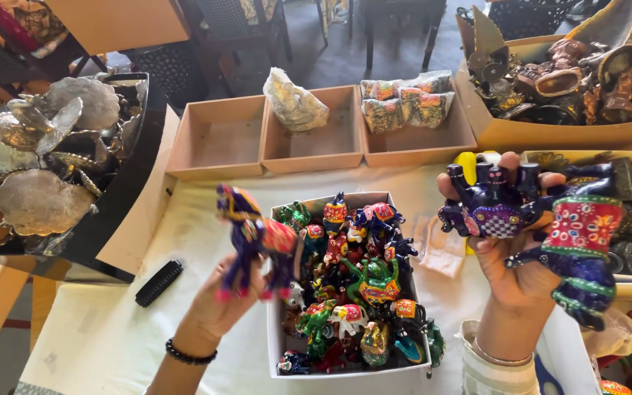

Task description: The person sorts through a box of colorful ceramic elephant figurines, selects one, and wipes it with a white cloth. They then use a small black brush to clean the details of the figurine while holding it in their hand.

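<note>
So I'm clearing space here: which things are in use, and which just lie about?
In use: left hand, blue elephant figurine, right hand, two elephant figurines, white box of figurines.
Lying about: black comb, cardboard trays, metal plates.

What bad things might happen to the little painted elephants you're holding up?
The right hand grips two blue painted elephants at once, high above the table, so one might slip out and chip. The left hand holds a purple elephant only by its legs, which may be a weak grip. The white box is heaped full, so a dropped figure could knock others.
</note>
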